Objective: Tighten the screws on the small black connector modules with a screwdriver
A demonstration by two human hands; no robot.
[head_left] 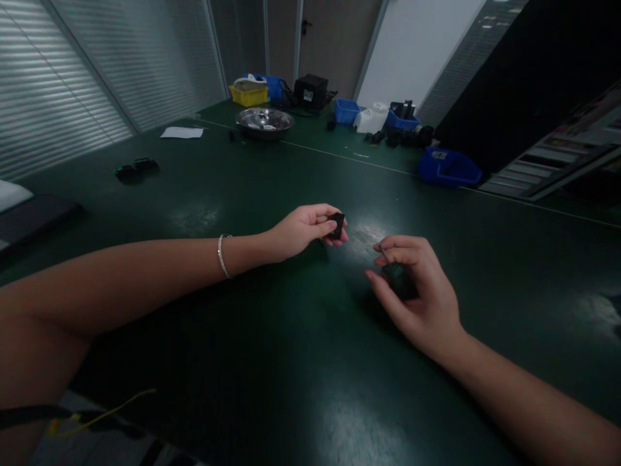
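Between the thumb and fingers of my left hand is a small black piece, held above the green table. To its right is my right hand, with a thin grey object held between its fingers. The thumb of that hand is apart from the fingers. The two hands do not touch each other.
A metal bowl, a yellow bin and a black box stand at the back. Blue bins, one at the back right, line the far side. Dark parts and a white paper lie at the left.
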